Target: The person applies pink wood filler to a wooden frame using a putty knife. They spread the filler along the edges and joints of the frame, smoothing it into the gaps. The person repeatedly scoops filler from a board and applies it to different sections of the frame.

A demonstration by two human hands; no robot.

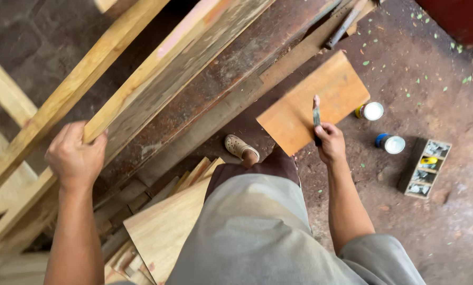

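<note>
Left hand clasping long plank at 9 o'clock, right hand gripping orange board and tool, two tins and compartment box at 3 o'clock, littered dirt floor.

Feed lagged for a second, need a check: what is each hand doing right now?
Left hand: closed, gripping the edge of a long wooden plank.
Right hand: closed, holding a flat wooden board and a thin dark tool.
</note>
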